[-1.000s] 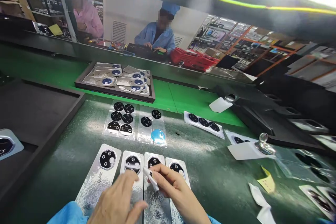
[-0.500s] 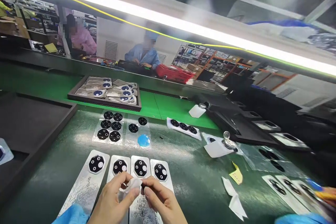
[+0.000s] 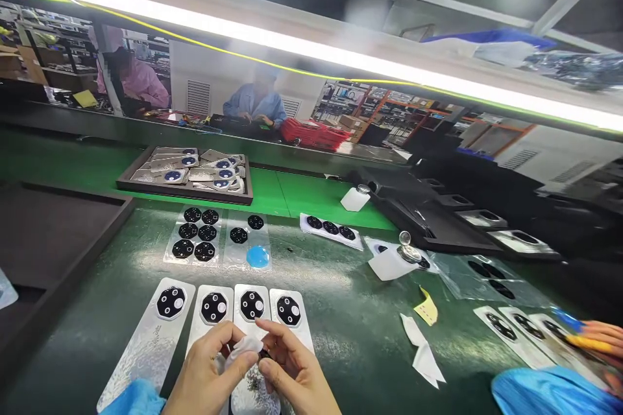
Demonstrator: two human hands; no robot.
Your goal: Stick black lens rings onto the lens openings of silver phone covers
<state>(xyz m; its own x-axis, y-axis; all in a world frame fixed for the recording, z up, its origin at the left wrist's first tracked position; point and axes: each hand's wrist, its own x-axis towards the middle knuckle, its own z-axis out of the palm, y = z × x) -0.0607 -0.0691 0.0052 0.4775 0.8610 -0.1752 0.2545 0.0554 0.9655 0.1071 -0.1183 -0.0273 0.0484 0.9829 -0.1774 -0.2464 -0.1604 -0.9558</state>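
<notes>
My left hand (image 3: 207, 366) is closed in a pinch on a crumpled white wipe (image 3: 244, 346). Close beside it, my right hand (image 3: 298, 366) pinches a small dark piece (image 3: 264, 355) against the wipe; fingers and cloth hide most of that piece. Both hands are above a row of silvery panels, each with a black octagonal disc at its far end. The leftmost panel (image 3: 139, 353) lies apart and slightly turned. Its neighbours are a second panel (image 3: 200, 324), a third panel (image 3: 257, 395) beneath my hands, and a fourth panel (image 3: 304, 331) partly covered by my right hand.
Beyond the panels lie clear sheets (image 3: 218, 266) with black octagons and a blue disc (image 3: 257, 257). White pump bottles (image 3: 392, 266) and folded wipes (image 3: 422, 353) are to the right. A tray of panels (image 3: 185, 191) sits behind. A co-worker's hand (image 3: 601, 340) works at far right.
The view has shifted, so the bench things appear farther left. My right fingers have spread a little around the dark piece; the wipe stays in my left hand.
</notes>
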